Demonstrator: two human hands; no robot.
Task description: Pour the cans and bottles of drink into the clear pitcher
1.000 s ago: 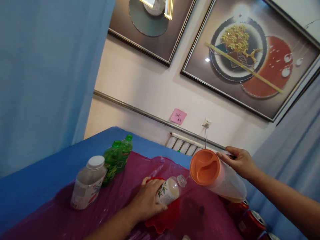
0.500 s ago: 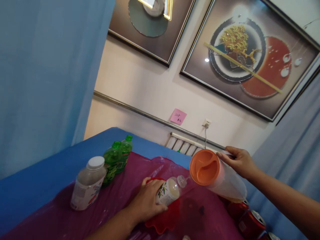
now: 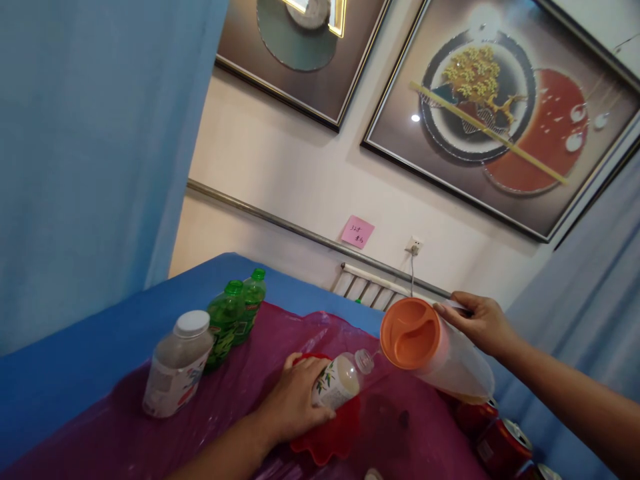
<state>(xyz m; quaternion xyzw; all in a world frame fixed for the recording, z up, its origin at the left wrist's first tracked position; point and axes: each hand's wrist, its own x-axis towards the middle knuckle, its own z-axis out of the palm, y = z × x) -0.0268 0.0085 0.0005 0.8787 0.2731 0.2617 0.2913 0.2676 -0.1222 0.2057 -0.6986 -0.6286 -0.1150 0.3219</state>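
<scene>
My left hand (image 3: 295, 399) is closed around a small clear bottle (image 3: 345, 380) with a white leaf-patterned label and an uncapped mouth. Pale liquid shows inside it. Beneath the bottle lies a red scalloped dish (image 3: 327, 437). On the right, my right hand (image 3: 480, 323) grips the handle of a translucent pitcher (image 3: 463, 370) with an orange lid (image 3: 410, 333). The pitcher is tipped, its lid facing the bottle's mouth, and a thin stream of liquid runs between them. A little amber liquid sits low in the pitcher.
A white-capped jar (image 3: 177, 367) and two green bottles (image 3: 225, 320) stand at left on the purple plastic sheet (image 3: 240, 427), which covers part of a blue surface (image 3: 200, 287). Several red cans (image 3: 503, 447) line the right side. Blue curtains (image 3: 100, 167) hang at both sides.
Both hands, the bottle and the pitcher hold nearly the same position. The view has shifted very slightly.
</scene>
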